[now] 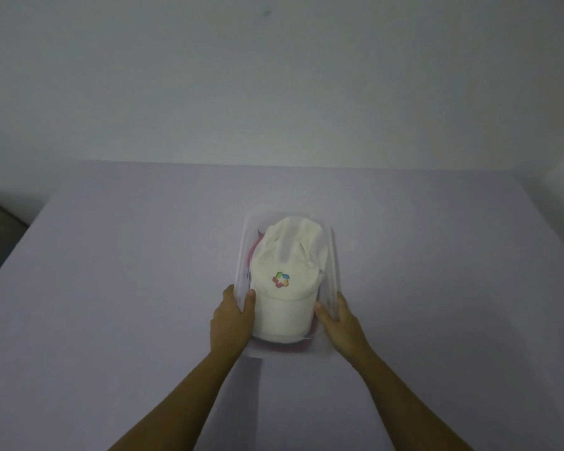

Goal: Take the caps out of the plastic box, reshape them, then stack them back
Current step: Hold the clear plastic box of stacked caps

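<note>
Gripping the clear plastic box (333, 288) by its long walls, the left hand (232, 320) and right hand (339, 320) are curling thumbs over the rim. The white cap (284, 288) is sitting inside atop a red cap (285, 347); squeezing may be flexing the thin walls and crushing the crowns.

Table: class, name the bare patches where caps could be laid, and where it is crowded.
Bare table lies left of the plastic box, right of it, and beyond it up to the wall. Crowded: the box, filled by the white cap, with the left hand and right hand gripping its sides.
</note>
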### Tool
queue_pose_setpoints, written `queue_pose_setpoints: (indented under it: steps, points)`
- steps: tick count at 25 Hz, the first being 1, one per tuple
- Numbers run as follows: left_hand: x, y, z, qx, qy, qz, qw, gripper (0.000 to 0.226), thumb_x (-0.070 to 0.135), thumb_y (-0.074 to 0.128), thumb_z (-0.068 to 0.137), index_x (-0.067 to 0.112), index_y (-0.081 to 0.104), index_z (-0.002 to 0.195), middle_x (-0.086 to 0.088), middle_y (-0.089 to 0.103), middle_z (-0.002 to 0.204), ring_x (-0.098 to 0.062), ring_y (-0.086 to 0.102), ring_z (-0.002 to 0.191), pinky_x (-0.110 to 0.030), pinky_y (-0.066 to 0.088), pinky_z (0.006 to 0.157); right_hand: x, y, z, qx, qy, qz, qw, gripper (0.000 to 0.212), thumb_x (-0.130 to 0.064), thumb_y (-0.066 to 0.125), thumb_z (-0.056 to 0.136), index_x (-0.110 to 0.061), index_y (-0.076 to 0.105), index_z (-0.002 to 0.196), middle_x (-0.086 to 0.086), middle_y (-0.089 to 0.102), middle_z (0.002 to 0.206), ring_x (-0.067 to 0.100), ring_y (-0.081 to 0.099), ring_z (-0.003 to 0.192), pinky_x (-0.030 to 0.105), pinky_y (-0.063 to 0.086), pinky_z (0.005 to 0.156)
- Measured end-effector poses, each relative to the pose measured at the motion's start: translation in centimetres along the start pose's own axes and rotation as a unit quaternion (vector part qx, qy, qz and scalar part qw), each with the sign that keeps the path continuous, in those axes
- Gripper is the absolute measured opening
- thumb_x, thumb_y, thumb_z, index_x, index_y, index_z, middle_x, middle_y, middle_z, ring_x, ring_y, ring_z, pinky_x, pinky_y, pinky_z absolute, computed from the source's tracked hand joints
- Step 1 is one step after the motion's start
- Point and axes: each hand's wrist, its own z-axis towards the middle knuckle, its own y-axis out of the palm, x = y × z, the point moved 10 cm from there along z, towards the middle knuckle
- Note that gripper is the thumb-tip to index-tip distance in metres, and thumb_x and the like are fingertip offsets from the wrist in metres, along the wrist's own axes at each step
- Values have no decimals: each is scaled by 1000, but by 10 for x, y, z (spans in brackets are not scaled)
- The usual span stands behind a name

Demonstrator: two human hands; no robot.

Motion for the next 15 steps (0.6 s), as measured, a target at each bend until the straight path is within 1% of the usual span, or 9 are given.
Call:
queue_pose_setpoints:
  steps: [2,3,5,6,7,8,10,12,15]
  points:
    - [-4,-1,0,6,-14,-23,1000,63,45,45,92,8,29,140,-16,47,139,-37,48,123,-46,40,102,0,2,-1,9,0,55,998,60,-35,50,93,-17,24,144,8,42,145,23,43,129,26,33,98]
    - [-9,-5,0,28,-21,-21,999,62,44,51,89,6,35,135,-18,49,133,-36,50,119,-46,42,99,0,3,-1,23,0,76,997,59,-35,51,92,-19,26,143,7,44,143,24,45,127,25,33,96]
    - [-19,-16,-6,85,-35,1,996,54,43,61,83,1,47,114,-15,54,109,-30,53,99,-43,47,89,4,3,0,52,0,92,994,59,-37,53,90,-19,30,142,7,47,140,25,47,125,25,35,93]
    - [-24,-18,-10,92,-47,-1,995,50,45,63,81,2,48,102,-11,51,95,-26,51,87,-41,48,80,4,3,0,60,-2,92,994,61,-39,55,89,-18,30,141,7,48,139,25,48,124,25,36,93]
    - [-30,-18,-13,86,-63,-12,994,48,47,63,80,3,46,92,-9,48,84,-22,49,77,-37,48,70,5,4,1,62,-1,90,994,63,-40,55,89,-18,30,142,7,47,140,26,47,125,27,36,95]
    - [-34,-17,-15,75,-77,-21,994,48,48,64,79,4,44,87,-6,45,75,-19,46,69,-30,45,60,7,4,2,61,2,88,994,64,-41,55,88,-18,29,142,8,45,142,26,45,127,30,36,98]
    - [-39,-16,-15,69,-88,-27,993,50,49,65,78,5,42,79,-2,40,63,-14,40,57,-23,34,50,9,6,4,54,10,83,995,66,-42,53,90,-17,25,144,9,40,146,27,40,131,34,34,104]
    - [-42,-17,-14,67,-92,-28,993,53,51,66,76,6,39,71,-1,36,57,-12,35,50,-22,29,47,9,7,5,52,11,74,996,67,-42,50,91,-17,21,146,9,36,148,28,37,134,36,31,107]
    - [-41,-17,-16,55,-96,-23,994,54,50,67,76,11,33,60,0,32,51,-12,31,46,-21,27,47,6,7,5,60,7,62,996,67,-43,47,92,-16,19,146,9,34,150,29,35,136,37,30,108]
